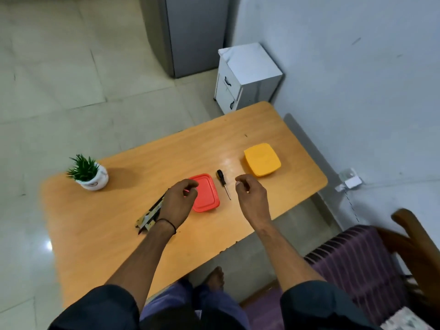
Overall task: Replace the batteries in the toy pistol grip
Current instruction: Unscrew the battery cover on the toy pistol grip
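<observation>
The toy pistol (148,216), black with pale camouflage patches, lies on the wooden table (114,225), partly hidden under my left wrist. My left hand (179,201) hovers above it and the red lidded box (207,194), fingers loosely curled, holding nothing. A small screwdriver (223,183) with a black handle lies between the red box and my right hand (250,194). That hand also hangs above the table with loosely curled fingers and holds nothing. A yellow lidded box (262,159) sits beyond it. No batteries are in sight.
A small potted plant (88,172) stands at the table's left end. A white cabinet (245,77) is past the far edge, against the wall. A wooden chair with a striped cushion (362,263) sits at the right. My legs are below the near edge.
</observation>
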